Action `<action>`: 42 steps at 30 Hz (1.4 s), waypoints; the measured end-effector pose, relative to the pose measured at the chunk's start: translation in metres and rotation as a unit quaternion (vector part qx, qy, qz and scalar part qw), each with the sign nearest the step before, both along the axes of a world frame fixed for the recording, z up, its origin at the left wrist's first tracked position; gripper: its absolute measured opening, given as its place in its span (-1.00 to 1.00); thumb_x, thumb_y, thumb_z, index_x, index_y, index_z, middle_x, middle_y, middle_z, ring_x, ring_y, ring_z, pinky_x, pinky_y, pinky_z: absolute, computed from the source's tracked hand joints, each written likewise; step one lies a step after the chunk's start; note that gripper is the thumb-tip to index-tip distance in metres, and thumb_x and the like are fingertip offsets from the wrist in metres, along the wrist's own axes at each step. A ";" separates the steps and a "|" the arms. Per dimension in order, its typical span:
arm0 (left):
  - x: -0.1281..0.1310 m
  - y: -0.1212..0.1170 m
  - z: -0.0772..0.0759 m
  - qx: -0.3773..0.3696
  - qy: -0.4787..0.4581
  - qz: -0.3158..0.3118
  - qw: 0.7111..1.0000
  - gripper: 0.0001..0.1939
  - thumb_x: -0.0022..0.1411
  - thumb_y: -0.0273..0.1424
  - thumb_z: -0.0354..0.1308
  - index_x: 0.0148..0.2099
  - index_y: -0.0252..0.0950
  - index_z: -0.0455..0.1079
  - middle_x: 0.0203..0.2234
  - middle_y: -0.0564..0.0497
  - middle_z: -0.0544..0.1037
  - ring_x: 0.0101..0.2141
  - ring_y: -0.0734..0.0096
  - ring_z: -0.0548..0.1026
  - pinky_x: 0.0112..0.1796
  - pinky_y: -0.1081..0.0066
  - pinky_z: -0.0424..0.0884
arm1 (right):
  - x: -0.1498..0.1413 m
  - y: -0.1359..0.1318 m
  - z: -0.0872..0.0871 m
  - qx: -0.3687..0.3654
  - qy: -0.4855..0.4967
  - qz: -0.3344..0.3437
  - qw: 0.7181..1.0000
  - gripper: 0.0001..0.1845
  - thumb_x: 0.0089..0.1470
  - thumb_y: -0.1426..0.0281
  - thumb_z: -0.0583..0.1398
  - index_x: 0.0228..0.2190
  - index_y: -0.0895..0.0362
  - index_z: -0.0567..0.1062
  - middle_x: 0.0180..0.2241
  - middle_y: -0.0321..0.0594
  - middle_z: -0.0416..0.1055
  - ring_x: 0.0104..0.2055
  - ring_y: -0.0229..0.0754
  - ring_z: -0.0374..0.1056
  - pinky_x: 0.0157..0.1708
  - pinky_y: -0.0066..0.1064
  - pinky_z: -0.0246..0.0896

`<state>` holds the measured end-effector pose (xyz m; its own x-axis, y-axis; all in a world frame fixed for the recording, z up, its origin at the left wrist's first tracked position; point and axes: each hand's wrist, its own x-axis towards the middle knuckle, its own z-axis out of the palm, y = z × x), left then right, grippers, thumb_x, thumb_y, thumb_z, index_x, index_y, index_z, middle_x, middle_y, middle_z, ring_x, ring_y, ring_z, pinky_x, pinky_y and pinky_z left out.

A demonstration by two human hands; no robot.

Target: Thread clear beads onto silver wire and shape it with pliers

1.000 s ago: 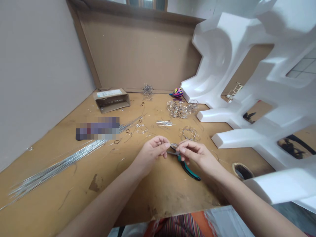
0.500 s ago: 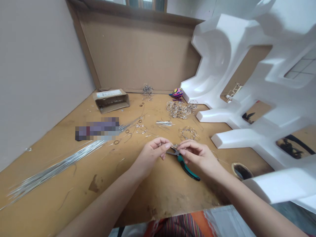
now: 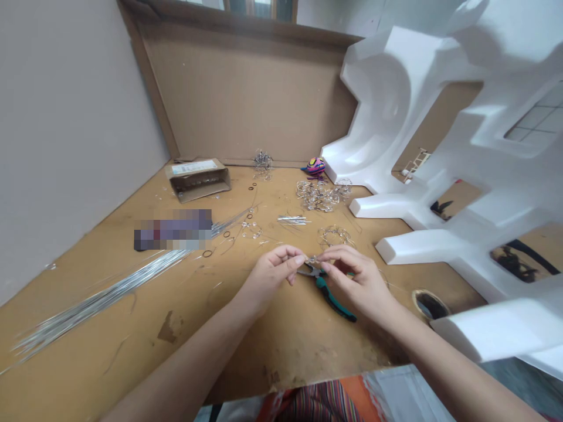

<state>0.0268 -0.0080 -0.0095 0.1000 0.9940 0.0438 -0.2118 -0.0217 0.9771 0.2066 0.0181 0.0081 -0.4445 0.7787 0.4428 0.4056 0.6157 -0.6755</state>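
Shiny wire piece between left hand and right hand

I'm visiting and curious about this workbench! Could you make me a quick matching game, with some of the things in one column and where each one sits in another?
Things:
1. teal-handled pliers
2. cardboard box
3. bundle of long silver wires
4. pink-and-yellow patterned object

Places:
A. beside the white foam form
B. beneath the left hand and right hand
C. across the left of the bench
D. against the cardboard back panel

Pairs: 1-B, 2-D, 3-C, 4-A
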 end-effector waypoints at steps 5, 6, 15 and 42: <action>0.001 0.001 0.001 -0.017 -0.031 0.020 0.999 -0.82 0.06 -0.28 0.14 -0.36 -0.29 0.35 -0.72 0.17 0.20 -0.63 0.57 0.16 -0.52 0.50 0.13 | 0.018 0.001 -0.006 0.017 -0.121 -0.066 0.990 -0.66 0.07 0.22 0.08 -0.14 0.10 0.39 -0.13 -0.09 0.35 -0.27 -0.17 0.32 -0.30 -0.30 0.26; 0.001 0.001 0.002 -0.026 -0.051 0.021 0.998 -0.82 0.04 -0.28 0.16 -0.36 -0.30 0.35 -0.71 0.17 0.20 -0.63 0.58 0.16 -0.53 0.51 0.14 | 0.023 0.001 -0.009 0.030 -0.177 -0.070 0.981 -0.59 0.04 0.19 0.09 -0.09 0.11 0.36 -0.08 -0.06 0.33 -0.15 -0.08 0.29 -0.20 -0.22 0.23; 0.000 0.004 0.004 -0.086 -0.192 0.029 0.977 -0.80 -0.06 -0.37 0.25 -0.40 -0.34 0.31 -0.69 0.19 0.17 -0.64 0.66 0.13 -0.57 0.58 0.11 | 0.029 -0.006 -0.023 0.081 -0.449 -0.057 0.888 -0.26 -0.18 0.16 0.15 0.04 0.21 0.23 -0.07 0.09 0.30 -0.07 0.12 0.23 -0.14 -0.12 0.11; 0.004 -0.006 0.010 0.042 0.084 0.165 0.982 -0.85 0.06 -0.30 0.14 -0.40 -0.29 0.35 -0.54 0.10 0.38 -0.55 0.55 0.26 -0.46 0.52 0.19 | 0.039 -0.027 0.039 -0.039 -0.389 -0.112 0.914 -0.76 -0.18 0.45 0.07 -0.35 0.06 0.35 -0.54 -0.28 0.35 -0.54 -0.22 0.24 -0.54 -0.45 -0.08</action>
<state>0.0304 -0.0136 0.0008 -0.2142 0.9671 0.1372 -0.0151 -0.1437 0.9895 0.2458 -0.0093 0.0467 -0.4258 0.9048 -0.0001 0.8921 0.4198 -0.1674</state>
